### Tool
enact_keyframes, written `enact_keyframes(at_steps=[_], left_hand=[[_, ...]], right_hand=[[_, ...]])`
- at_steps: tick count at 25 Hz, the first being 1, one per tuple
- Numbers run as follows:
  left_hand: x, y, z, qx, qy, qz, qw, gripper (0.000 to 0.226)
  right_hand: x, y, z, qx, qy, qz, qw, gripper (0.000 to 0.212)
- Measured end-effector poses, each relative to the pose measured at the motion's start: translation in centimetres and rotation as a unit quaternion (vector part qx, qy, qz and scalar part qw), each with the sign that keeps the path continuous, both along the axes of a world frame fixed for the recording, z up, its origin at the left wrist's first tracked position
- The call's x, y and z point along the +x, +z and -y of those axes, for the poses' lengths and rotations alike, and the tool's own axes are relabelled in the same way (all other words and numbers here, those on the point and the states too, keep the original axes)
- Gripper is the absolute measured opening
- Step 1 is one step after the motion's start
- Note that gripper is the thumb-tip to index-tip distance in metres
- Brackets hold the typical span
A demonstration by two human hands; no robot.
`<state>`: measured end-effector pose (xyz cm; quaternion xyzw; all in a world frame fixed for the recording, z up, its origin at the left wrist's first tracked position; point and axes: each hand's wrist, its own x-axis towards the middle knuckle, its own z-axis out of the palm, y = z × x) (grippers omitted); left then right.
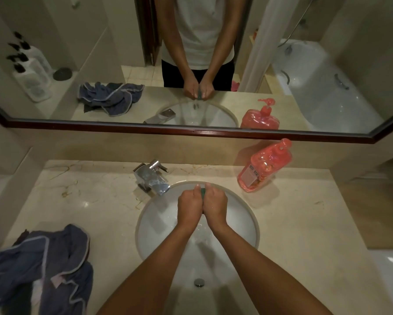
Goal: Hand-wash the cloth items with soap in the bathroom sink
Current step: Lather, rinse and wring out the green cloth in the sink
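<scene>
Over the white sink [241,226], I see my left hand [189,206] and right hand [215,204] pressed together, fingers grasping a small green cloth [202,192] squeezed between them. Blue-grey cloths [45,267] lie heaped on the marble surface [304,223] left; a red soap bottle [265,165] stands right.

The single head-worn camera looks steeply down and forward, close above the round white porcelain sink [143,214]. The wood-framed wall mirror [191,131] at twelve o'clock fills the upper frame.
</scene>
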<state>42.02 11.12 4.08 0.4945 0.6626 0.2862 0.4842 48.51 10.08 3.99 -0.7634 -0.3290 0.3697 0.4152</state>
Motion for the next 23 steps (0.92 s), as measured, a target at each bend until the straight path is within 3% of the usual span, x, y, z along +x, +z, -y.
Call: enact_keyframes(at_steps=[4, 6, 9, 11, 13, 14, 17, 21, 23], left_hand=[[-0.3, 2.5, -0.4, 0.026, -0.002, 0.043, 0.999, 0.046], [-0.5, 4.0, 0.0, 0.049, -0.020, 0.039, 0.998, 0.043], [-0.4, 6.3, 0.1, 0.129, -0.024, -0.013, 0.991, 0.041], [-0.7, 7.4, -0.5, 0.200, -0.013, -0.050, 0.978, 0.042], [-1.4, 7.6, -0.8, 0.272, -0.058, -0.086, 0.957, 0.040], [-1.8, 7.5, -0.7, 0.302, -0.094, -0.113, 0.942, 0.037], [-2.1, 7.4, 0.1, 0.311, -0.146, -0.135, 0.929, 0.027], [-1.3, 8.1, 0.9, 0.229, -0.090, -0.031, 0.969, 0.015], [-0.6, 8.7, 0.8, 0.181, -0.061, -0.009, 0.982, 0.032]], right_hand=[[0.9, 2.6, 0.1, 0.056, 0.007, -0.046, 0.997, 0.034], [1.1, 4.7, 0.0, 0.057, 0.016, -0.111, 0.992, 0.025], [1.0, 6.9, 0.1, 0.039, 0.038, -0.246, 0.968, 0.026], [1.3, 8.0, 0.1, -0.029, 0.001, -0.446, 0.894, 0.035], [2.0, 8.8, 0.1, -0.122, -0.013, -0.565, 0.816, 0.047], [2.4, 9.0, -0.1, -0.158, -0.007, -0.564, 0.811, 0.050], [2.7, 9.9, -0.5, -0.195, -0.005, -0.471, 0.860, 0.049], [1.5, 9.9, -0.5, -0.069, -0.024, -0.263, 0.962, 0.039], [1.2, 10.1, -0.5, -0.008, -0.017, -0.132, 0.991, 0.042]])
